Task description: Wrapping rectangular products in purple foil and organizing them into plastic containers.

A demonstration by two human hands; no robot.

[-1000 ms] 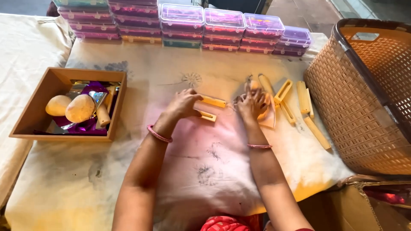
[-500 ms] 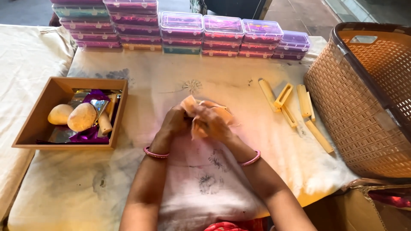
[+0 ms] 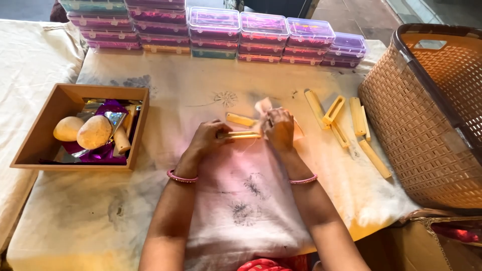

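Mid-desk, the left hand pinches a yellow stick flat against the cloth. The right hand is curled around pale wrapping — its fingers hide most of it, so the grip is unclear.

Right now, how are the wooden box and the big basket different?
The wooden box is low, with solid brown walls; the basket is tall, with tan walls full of little holes. The wooden box sits on the left and holds shiny foil and round pale lumps; the basket stands on the right, and what is inside it is hidden. Both are open on top.
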